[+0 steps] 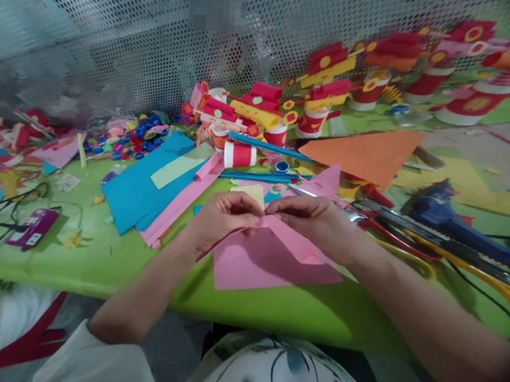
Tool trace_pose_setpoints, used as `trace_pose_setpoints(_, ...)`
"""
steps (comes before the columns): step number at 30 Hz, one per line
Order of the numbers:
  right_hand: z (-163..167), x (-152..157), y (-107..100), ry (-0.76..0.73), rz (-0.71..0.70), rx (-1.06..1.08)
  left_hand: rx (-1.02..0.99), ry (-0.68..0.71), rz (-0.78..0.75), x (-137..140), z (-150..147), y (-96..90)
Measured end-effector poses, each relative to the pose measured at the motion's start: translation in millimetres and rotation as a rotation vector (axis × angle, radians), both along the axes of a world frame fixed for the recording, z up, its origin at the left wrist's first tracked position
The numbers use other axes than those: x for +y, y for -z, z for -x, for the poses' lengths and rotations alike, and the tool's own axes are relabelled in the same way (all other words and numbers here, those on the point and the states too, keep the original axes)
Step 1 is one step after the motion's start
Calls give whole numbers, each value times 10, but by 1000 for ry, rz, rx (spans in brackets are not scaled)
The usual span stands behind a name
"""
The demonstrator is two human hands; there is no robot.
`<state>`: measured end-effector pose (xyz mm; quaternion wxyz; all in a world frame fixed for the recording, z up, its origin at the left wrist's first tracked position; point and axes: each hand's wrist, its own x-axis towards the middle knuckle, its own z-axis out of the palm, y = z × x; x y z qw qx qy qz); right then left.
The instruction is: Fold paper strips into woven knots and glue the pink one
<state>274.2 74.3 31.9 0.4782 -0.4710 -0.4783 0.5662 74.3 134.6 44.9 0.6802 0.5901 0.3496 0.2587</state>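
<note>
The left hand (235, 213) and the right hand (317, 216) are close together, fingertips pinching a folded piece of pink paper (295, 240) above a flat pink paper sheet (251, 268) near the front edge of the green-covered desk (86, 260). Beyond them, a red-and-white paper cup (240, 155) lies on its side near a small round blue plastic cap (282, 167), its contents too small to tell. Toward the back edge, upright red-and-white paper cups (308, 126) carry rolled red and yellow paper (325, 89).
</note>
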Motion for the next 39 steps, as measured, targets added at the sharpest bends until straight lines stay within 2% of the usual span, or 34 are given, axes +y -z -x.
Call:
trace_pose_setpoints(7, -9, -4, 21, -40, 79, 102, 82, -1, -155, -13, -6, 2)
trace_pose_setpoints(15, 28, 3, 30, 32, 69, 18, 171, 0, -339, -59, -8, 14)
trace_pose_setpoints(27, 63, -7, -15, 70, 14, -107, 150, -41, -345, -32, -35, 94)
trace_pose_setpoints(34, 57, 0, 11, 58, 33, -166, 115, -90, -343, -49, -50, 69)
trace_pose_setpoints(39, 42, 3, 35, 62, 9, -198, 126, -103, -398, -93, -46, 61)
